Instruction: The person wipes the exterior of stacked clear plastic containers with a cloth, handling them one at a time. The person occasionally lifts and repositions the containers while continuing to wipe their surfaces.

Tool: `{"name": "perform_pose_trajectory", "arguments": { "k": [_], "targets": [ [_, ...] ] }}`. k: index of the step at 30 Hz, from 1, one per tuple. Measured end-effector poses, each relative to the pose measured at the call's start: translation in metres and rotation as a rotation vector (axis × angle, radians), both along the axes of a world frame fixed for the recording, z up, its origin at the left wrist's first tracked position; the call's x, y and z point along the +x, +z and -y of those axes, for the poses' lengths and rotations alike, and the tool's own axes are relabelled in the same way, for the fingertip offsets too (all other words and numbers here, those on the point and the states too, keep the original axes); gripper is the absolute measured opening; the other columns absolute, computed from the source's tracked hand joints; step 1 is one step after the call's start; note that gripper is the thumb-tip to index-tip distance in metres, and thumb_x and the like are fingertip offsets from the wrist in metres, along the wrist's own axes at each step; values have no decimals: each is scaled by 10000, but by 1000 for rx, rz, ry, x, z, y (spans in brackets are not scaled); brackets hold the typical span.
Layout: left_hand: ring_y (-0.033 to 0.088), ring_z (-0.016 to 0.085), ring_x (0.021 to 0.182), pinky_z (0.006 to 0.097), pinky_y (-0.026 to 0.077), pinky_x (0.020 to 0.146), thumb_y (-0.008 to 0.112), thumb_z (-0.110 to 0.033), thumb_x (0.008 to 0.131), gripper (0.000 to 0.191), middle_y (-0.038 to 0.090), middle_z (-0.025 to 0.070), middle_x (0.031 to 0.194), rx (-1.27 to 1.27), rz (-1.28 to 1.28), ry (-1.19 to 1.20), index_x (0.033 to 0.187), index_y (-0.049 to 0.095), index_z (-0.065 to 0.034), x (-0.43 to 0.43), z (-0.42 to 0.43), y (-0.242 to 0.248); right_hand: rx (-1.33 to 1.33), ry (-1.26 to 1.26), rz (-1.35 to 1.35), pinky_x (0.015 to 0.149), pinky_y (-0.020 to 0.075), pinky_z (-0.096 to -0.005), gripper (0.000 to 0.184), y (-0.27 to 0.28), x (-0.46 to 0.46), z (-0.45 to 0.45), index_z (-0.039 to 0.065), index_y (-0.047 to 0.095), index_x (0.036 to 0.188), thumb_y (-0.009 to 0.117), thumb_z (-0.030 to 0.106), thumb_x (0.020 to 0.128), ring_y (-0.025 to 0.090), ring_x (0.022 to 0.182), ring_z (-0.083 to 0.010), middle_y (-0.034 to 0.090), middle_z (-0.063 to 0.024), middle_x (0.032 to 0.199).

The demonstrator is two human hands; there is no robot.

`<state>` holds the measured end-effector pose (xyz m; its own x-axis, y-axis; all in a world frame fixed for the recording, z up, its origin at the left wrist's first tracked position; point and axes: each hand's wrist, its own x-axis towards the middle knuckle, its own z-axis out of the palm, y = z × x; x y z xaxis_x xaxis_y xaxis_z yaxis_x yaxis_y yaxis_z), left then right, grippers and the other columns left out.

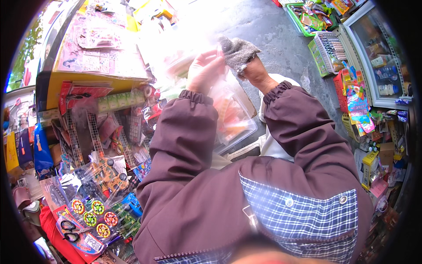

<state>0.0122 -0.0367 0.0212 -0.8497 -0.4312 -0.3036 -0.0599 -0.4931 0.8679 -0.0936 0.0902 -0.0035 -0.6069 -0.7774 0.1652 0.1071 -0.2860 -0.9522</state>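
My right hand [258, 73] grips a grey, fuzzy cloth [243, 54] that covers its fingers. Close beside it, the fingertips of my left hand [203, 71] pinch what looks like a thin clear plastic packet [224, 73]; glare blurs its outline. Below both hands is a clear plastic bin [245, 132] holding transparent packets [227, 114] with pink and orange contents. More packets [178, 67] lie beyond my left hand, partly washed out by bright light.
At left stands a shelf [123, 74] with sticker sheets, above packaged toys [108, 175] and scissors [74, 230]. Along the right are a green snack basket [291, 16], a white basket [318, 54], a red basket [339, 90] and a glass-fronted cooler [359, 36]. Grey concrete floor [280, 29] lies ahead.
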Motion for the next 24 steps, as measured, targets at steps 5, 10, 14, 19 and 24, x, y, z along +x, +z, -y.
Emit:
{"name": "perform_pose_trajectory", "arguments": {
  "k": [5, 10, 14, 19, 24],
  "targets": [
    [587, 110, 842, 254, 494, 696, 657, -51, 815, 348, 608, 46, 965, 23, -40, 121, 1129, 507, -44, 0, -2, 0, -97, -124, -247, 558, 434, -199, 225, -5, 3, 17, 42, 564, 1009, 647, 84, 803, 493, 682, -57, 553, -3, 871],
    [578, 102, 779, 226, 471, 640, 655, -61, 823, 266, 615, 46, 955, 24, -156, 128, 1072, 568, -28, -2, -6, 1, -1, -55, -64, 486, 437, -220, 239, -3, 12, 8, 40, 573, 991, 667, 119, 785, 521, 652, -63, 573, -11, 840],
    [603, 121, 755, 220, 467, 661, 656, -59, 819, 216, 656, 82, 919, -30, -197, 32, 1022, 624, 6, -1, -7, 5, 36, -71, -23, 496, 441, -253, 219, 1, 9, 5, 62, 605, 944, 683, 154, 760, 543, 650, -93, 598, -12, 828],
    [588, 86, 736, 202, 444, 631, 661, -90, 820, 219, 662, 53, 861, -227, -32, 27, 1023, 628, -16, 5, -15, 24, 34, -383, -925, 695, 458, -355, 190, 14, 3, -1, 101, 629, 912, 642, 116, 723, 565, 820, -218, 615, -47, 901],
    [568, 70, 711, 194, 431, 599, 637, -106, 842, 159, 639, 25, 839, -365, -233, 3, 980, 594, -40, 32, -28, 61, 63, -166, -809, 782, 437, -383, 214, 43, 22, -30, 82, 620, 997, 634, 120, 787, 557, 898, -272, 595, -86, 993]
  ]
}}
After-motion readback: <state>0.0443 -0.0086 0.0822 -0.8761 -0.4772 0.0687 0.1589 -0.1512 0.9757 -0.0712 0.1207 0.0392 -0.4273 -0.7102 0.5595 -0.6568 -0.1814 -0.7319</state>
